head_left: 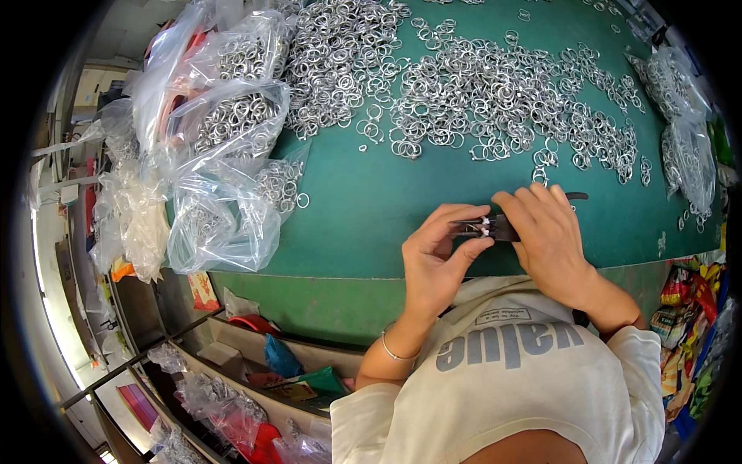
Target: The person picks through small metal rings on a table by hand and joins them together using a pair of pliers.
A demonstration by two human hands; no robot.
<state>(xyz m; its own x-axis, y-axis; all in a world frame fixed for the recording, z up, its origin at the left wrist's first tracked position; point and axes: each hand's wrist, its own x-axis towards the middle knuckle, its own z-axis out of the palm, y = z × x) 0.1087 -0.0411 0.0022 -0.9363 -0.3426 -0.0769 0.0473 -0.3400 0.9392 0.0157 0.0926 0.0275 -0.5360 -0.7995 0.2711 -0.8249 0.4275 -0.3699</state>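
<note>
My right hand (545, 232) is closed around a pair of dark pliers (505, 229), and one black handle sticks out past the fingers on the right. Facing it, my left hand (440, 259) has its thumb and fingers closed in a pinch at the tool's jaws. A small silvery metal ring (485, 225) shows there between the two hands, partly hidden by fingertips. Both hands are above the front edge of the green table (348, 216). Just beyond my right fingers lie a few loose metal rings (543, 161).
A wide heap of silver rings (495, 97) covers the far table, with a denser pile (340, 62) at its left. Clear plastic bags (224, 201) of rings stand at left; another bag (684, 131) lies at right. Open drawers (270, 363) hold bags below the table.
</note>
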